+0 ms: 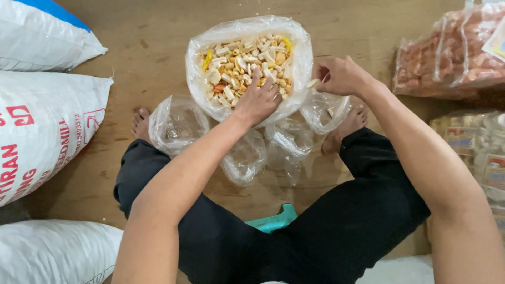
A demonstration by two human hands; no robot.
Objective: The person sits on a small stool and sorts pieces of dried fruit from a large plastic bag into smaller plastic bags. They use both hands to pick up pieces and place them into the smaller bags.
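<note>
A large clear plastic bag (300, 63) stands open on the wooden floor, full of pale, yellow and orange cracker pieces (236, 58). My left hand (258, 100) reaches into it, fingers dug into the crackers. My right hand (339, 76) hovers at the bag's right edge, fingers pinched on a pale cracker piece above a small clear bag (323, 113). Several empty small clear bags (176, 123) lie between my bare feet.
White woven sacks (47, 131) line the left side. Clear bags of pinkish crackers (452, 52) and packed white snacks (478, 152) sit at right. A teal plastic stool (273, 221) shows between my legs. Bare wooden floor (142, 47) lies beyond.
</note>
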